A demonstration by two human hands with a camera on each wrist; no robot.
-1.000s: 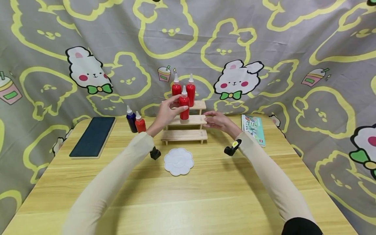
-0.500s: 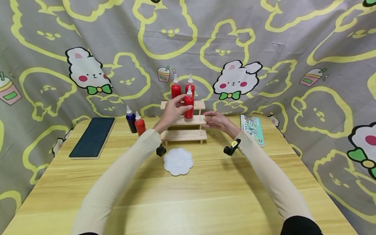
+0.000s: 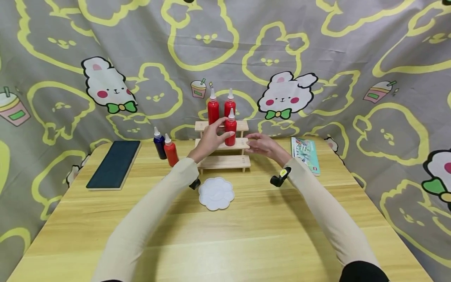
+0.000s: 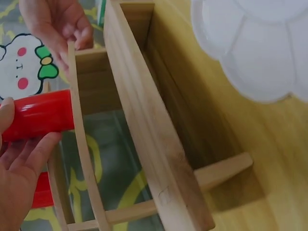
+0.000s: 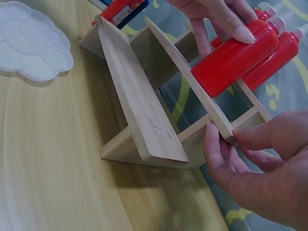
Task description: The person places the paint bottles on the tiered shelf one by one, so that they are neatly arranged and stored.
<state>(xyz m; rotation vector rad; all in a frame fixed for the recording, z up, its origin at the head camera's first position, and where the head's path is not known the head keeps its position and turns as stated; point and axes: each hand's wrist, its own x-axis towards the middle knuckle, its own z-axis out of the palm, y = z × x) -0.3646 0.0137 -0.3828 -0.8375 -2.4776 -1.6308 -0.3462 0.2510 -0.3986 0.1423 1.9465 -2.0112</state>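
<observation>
A three-step wooden stand (image 3: 225,161) is on the table near the back. On its middle step a red squeeze bottle (image 3: 230,132) with a white pointed nozzle stands upright. My left hand (image 3: 208,141) grips this bottle from the left, thumb in front. The right wrist view shows my right hand (image 5: 269,168) pinching the right end of the middle step between thumb and fingers. Behind, on the top step, are a red bottle (image 3: 213,109) on the left and another red bottle (image 3: 230,105) on the right, partly hidden by the held one.
Left of the stand are a dark blue bottle (image 3: 160,147) and a red bottle (image 3: 171,152). A dark flat board (image 3: 113,164) lies farther left. A white flower-shaped palette (image 3: 216,194) lies in front, and a green-covered book (image 3: 305,154) at right. A patterned curtain (image 3: 197,51) hangs behind.
My left hand has slid the red bottle rightward along the middle step. My right hand has stayed at the step's right end.
</observation>
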